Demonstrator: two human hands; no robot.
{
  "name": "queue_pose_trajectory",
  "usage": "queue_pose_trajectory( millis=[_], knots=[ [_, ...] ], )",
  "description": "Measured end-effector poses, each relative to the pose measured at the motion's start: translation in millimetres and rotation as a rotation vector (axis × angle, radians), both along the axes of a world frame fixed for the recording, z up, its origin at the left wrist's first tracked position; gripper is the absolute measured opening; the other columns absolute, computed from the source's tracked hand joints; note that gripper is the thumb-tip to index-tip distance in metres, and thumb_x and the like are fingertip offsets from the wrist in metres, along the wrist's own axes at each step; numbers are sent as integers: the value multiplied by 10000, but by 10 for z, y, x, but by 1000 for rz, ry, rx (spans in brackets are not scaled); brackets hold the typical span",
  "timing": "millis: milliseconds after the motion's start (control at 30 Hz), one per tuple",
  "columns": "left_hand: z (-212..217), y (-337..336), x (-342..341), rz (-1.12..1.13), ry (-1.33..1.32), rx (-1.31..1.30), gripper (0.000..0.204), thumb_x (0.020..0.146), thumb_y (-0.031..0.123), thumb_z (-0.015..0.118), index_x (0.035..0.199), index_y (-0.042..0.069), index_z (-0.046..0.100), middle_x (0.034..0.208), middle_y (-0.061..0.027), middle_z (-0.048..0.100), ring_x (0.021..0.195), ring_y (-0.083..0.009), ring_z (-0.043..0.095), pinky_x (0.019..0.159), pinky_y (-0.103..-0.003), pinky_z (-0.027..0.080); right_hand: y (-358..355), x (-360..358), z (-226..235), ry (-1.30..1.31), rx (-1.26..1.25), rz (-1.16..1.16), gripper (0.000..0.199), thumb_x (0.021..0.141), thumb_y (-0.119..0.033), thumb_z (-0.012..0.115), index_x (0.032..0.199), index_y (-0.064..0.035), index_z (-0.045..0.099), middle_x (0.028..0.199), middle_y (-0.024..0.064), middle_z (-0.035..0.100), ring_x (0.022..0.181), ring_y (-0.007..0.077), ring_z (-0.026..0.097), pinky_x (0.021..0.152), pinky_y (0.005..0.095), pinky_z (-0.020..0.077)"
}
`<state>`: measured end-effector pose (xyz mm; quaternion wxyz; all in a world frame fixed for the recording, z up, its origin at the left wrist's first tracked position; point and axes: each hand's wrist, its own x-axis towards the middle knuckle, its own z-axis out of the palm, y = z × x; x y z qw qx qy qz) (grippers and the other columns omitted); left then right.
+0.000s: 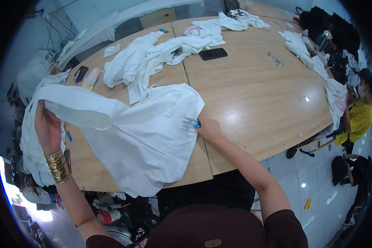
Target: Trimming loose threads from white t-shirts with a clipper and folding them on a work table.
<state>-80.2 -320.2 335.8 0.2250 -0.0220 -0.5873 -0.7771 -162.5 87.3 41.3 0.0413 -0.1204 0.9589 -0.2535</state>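
A white cloth garment [148,132] is spread in front of me, raised at its left end and hanging over the table's near edge. My left hand [49,128], with gold bangles on the wrist, holds up that left end; its fingertips are hidden by the cloth. At the garment's right edge, my right hand [210,129] is closed around a small blue tool [196,123] that looks like thread snips. The tool's tip lies against the cloth.
More white garments [148,58] lie at the back of the wooden table [252,99], near a black phone [213,53]. Another small blue tool [69,136] rests left of the garment. White clothes [41,153] are heaped at far left. A person in yellow [360,120] sits at right.
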Motion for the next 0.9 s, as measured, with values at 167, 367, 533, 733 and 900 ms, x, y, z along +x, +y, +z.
queue_pose_trajectory(
  millis=[167,367,533,733,900],
  knots=[
    [179,81,-242,107,23,-153,289,951,173,392,1159,-12,470,1161,-99,544,1061,-209,533,972,-367,416,587,-713,329,-170,-555,-338,247,802,-272,541,779,-42,629,693,115,619,565,194,613,480,354,466],
    [569,-52,-653,-21,253,191,285,957,159,357,1132,-46,451,1220,-190,483,1143,-282,463,1044,-443,344,1684,-813,2601,654,-1354,-333,165,818,-222,636,814,-94,532,545,-21,443,425,82,438,363,233,358],
    [-371,-193,-291,-756,367,272,350,951,173,393,1251,-7,402,1305,-141,434,1208,-243,402,1039,-410,310,2400,313,2510,644,-1373,-336,113,875,-167,554,954,-88,569,807,-45,551,697,43,503,526,165,358],
    [-2223,-205,-26,-51,-456,313,458,947,329,373,1301,39,384,1307,-71,454,1202,-209,426,1017,-363,340,2130,1570,1080,-158,-796,-517,128,823,-194,590,822,-70,558,562,-25,465,390,72,426,349,219,291],
    [-1990,66,-877,-238,-382,171,383,970,304,323,1234,54,445,1276,-62,478,1188,-203,439,1014,-370,344,2211,746,1083,-197,-1092,-593,129,850,-178,565,815,-75,494,669,30,549,597,172,626,506,263,489]
  ],
)
